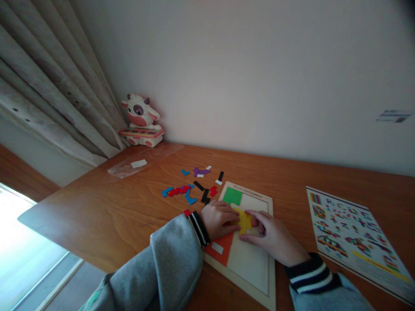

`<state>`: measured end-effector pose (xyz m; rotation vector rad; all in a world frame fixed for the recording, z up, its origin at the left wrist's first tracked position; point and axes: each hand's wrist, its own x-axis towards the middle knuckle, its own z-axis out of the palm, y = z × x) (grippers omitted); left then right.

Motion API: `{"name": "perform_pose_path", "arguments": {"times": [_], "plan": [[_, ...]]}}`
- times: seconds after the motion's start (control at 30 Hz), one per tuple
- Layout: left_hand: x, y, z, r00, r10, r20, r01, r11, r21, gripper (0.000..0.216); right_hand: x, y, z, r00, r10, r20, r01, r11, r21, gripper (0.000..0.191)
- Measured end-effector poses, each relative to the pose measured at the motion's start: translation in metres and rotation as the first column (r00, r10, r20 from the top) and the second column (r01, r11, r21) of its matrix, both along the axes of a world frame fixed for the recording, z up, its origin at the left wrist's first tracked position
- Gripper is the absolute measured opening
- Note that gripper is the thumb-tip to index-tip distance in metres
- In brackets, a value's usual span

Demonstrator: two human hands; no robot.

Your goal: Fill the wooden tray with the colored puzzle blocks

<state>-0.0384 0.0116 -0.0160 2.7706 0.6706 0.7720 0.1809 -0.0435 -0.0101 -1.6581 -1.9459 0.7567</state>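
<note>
Blocks (245,220), flat, yellow and step-edged, form one small cluster between my two hands, over the middle of a pale-floored, light-wood-framed tray (272,280); whether they rest on its floor or are slightly lifted, I cannot tell. My right hand (267,233) has thumb and forefinger set wide in a pinch on the cluster's right side. My left hand (218,218) has its fingers drawn together at the left side, though I cannot tell whether they pinch or only press. I judge it best to let one hand steady the cluster while the other nudges, edge flush to edge, with light, level pressure; squeezing hard from both sides could make the thin blocks ride up.

In the tray's far left corner lies a flat green square (232,195); along its left edge, toward the near end, is a flat orange-red patch (226,255) with a small white rectangle (217,248) in it. My grey sleeve (177,250) passes close by, so I should carry that forearm high, lest it drag the patch.

Beyond the tray's left edge, black bars (205,195) and blue angled blocks (191,199) lie scattered on the brown wooden desk (145,207). A printed paper sheet (353,242) lies past the tray's right edge.
</note>
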Motion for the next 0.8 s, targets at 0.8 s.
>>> {"name": "perform_pose_path", "arguments": {"times": [0.8], "plan": [[0.0002, -0.0017, 0.0056, 1.000, -0.015, -0.025, 0.017, 0.998, 0.058, 0.024, 0.0022, -0.0016, -0.0023, 0.999, 0.033, 0.027, -0.033, 0.999, -0.001, 0.067]]}}
